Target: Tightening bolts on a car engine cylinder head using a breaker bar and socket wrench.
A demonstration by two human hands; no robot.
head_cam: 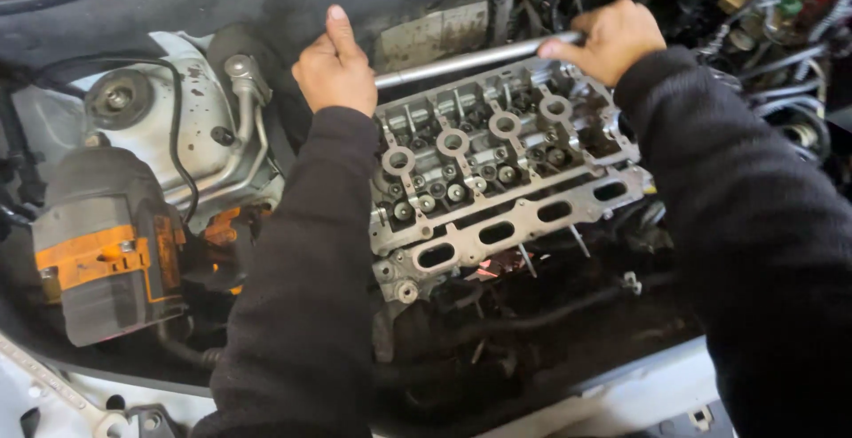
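Both hands [335, 70] [612, 39] gripping metal bar [461, 61] ends.

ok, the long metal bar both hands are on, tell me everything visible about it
The metal bar is a long, round, silver-grey rod, smooth and slightly shiny. It lies nearly level, rising a little toward its right end, along the far edge of the engine head. The left hand covers its left end, thumb up; the right hand grips its right end. Both ends are hidden.
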